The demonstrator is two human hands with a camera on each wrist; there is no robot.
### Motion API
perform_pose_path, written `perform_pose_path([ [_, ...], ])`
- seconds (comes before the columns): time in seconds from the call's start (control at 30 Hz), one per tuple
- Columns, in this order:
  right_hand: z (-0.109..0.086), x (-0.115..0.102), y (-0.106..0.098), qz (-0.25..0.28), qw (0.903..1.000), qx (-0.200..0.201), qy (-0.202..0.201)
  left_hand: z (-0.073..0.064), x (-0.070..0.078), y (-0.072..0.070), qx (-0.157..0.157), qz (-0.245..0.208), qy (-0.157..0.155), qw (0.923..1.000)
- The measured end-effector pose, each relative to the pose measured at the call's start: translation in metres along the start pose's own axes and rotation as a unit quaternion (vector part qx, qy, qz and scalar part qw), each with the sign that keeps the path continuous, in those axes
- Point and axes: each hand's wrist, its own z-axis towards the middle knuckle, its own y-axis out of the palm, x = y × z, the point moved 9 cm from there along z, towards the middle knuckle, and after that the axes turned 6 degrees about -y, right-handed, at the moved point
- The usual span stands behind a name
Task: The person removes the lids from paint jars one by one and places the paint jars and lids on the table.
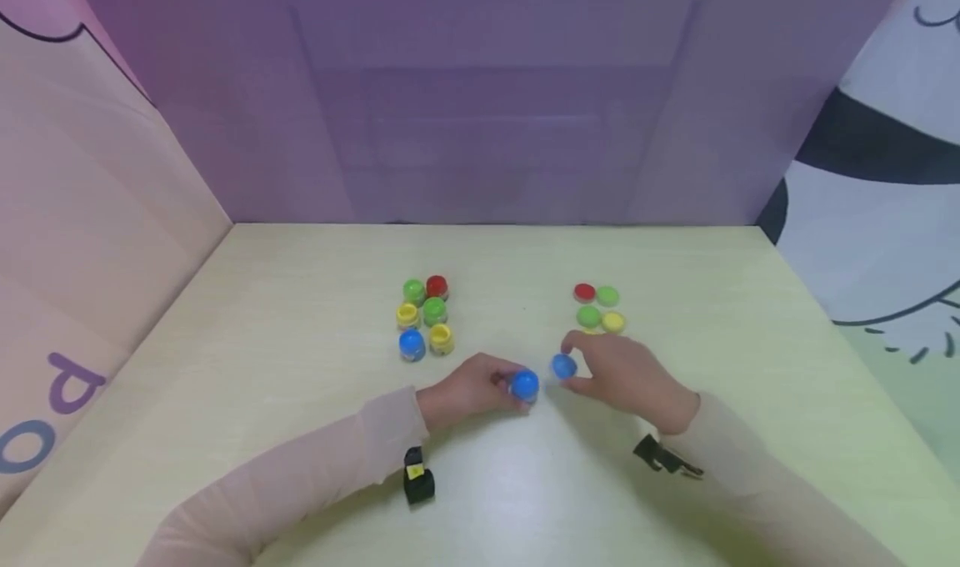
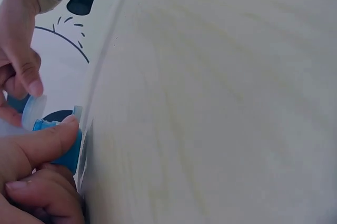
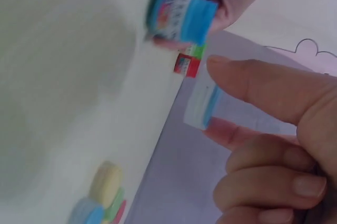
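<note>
My left hand grips a small blue jar near the middle of the table; its side carries a printed label in the right wrist view. Just right of it, my right hand pinches a round blue lid by its edges between thumb and finger. A narrow gap separates lid and jar in the head view. Seen from the right wrist, the lid is held on edge, with a pale translucent rim. In the left wrist view, my left thumb presses at the top of the blue jar.
Left of my hands stands a group of jars: a blue jar, a red jar, two green and two yellow. Beyond my right hand lie a red lid, green lids and a yellow lid. A purple panel borders the table's back.
</note>
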Motion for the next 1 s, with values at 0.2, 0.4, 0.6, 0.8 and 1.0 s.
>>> perform_pose_path([
  [0.2, -0.006, 0.015, 0.002, 0.005, 0.9998, -0.010, 0.018, -0.010, -0.012, -0.015, 0.008, -0.002, -0.009, 0.9999],
  [0.4, -0.010, 0.029, 0.005, 0.006, 0.9992, -0.014, 0.036, -0.021, -0.023, -0.032, 0.040, -0.005, -0.022, 0.9990],
  [0.6, -0.009, 0.038, 0.007, 0.006, 0.9990, -0.024, 0.038, -0.029, -0.034, -0.047, 0.071, -0.013, -0.044, 0.9964],
  [0.8, -0.008, 0.042, 0.013, 0.015, 0.9977, -0.043, 0.051, -0.036, -0.038, -0.060, 0.095, -0.024, -0.045, 0.9942],
  [1.0, -0.008, 0.042, 0.017, 0.017, 0.9975, -0.044, 0.052, -0.036, -0.043, -0.063, 0.096, -0.030, -0.056, 0.9934],
])
